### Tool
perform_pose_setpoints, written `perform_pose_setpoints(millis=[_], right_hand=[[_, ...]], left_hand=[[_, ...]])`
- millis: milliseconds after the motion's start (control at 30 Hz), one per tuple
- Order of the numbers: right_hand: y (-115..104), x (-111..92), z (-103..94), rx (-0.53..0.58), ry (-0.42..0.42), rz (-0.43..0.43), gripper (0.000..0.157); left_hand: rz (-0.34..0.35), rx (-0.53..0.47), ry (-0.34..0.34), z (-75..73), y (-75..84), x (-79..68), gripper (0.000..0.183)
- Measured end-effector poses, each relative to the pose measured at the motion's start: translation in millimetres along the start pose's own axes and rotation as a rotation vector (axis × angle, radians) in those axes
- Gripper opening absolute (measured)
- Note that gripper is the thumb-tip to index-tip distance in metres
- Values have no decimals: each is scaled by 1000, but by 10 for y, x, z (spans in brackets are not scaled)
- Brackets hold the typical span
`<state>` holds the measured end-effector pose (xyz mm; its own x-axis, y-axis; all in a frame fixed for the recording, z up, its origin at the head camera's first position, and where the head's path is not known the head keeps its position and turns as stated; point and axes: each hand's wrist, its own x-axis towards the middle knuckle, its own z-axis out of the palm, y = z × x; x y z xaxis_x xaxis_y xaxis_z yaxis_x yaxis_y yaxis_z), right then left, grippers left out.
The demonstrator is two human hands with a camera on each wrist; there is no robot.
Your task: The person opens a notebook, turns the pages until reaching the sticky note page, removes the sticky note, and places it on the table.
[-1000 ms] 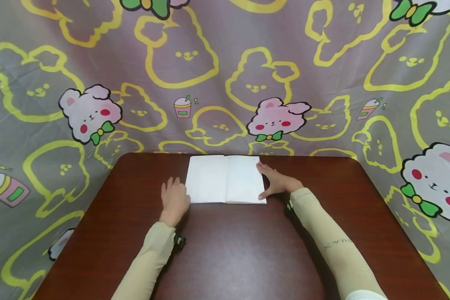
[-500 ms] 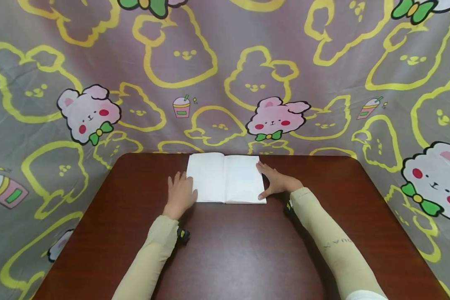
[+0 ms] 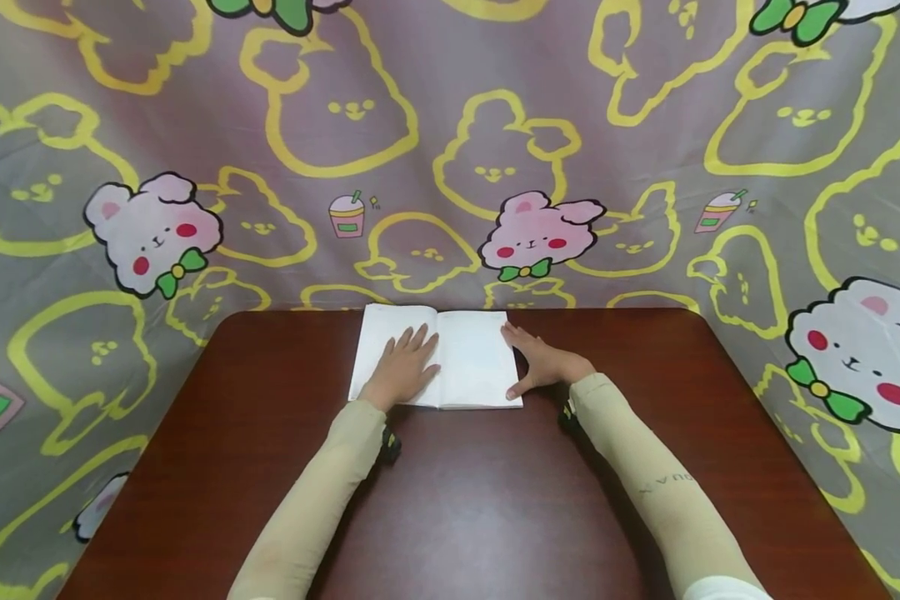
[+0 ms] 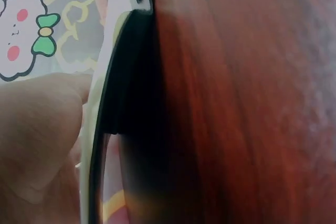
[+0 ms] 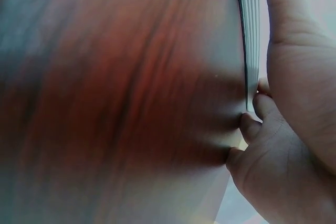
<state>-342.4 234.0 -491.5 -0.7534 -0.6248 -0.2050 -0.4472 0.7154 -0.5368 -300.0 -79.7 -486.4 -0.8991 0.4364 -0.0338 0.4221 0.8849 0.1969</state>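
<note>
An open notebook (image 3: 474, 358) with pale, blank-looking pages lies at the far side of the brown table. My left hand (image 3: 407, 363) rests flat over the left page, fingers spread and pointing toward the far side. Beside the notebook's right edge is my right hand (image 3: 547, 360); its thumb is on the near right corner and its fingertips touch the edge farther up. In the right wrist view, the stacked sheets of the notebook (image 5: 252, 30) show end-on, with the fingertips against the table by the edge. The left wrist view shows only part of the left hand (image 4: 37, 129).
The dark red-brown table (image 3: 465, 500) has rounded far corners. A grey curtain (image 3: 435, 125) with yellow outlines and rabbit prints hangs right behind it and along both sides. Each wrist carries a small black camera (image 3: 390, 446).
My left hand has moved rightward from the notebook's left edge onto the left page, which bulged up near the spine half a second ago. The right hand stays at the right edge.
</note>
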Motion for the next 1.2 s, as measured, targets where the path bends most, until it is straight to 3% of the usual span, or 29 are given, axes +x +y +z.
perform_pose_setpoints(millis=[533, 800, 1200], right_hand=[[-42, -28, 5, 6, -10, 3, 134], [-42, -9, -34, -12, 5, 11, 133], [-7, 25, -3, -38, -15, 17, 135]], left_hand=[[-86, -143, -162, 64, -114, -88, 63], [-72, -175, -133, 7, -111, -75, 64], [-81, -157, -151, -5, -131, -120, 64]])
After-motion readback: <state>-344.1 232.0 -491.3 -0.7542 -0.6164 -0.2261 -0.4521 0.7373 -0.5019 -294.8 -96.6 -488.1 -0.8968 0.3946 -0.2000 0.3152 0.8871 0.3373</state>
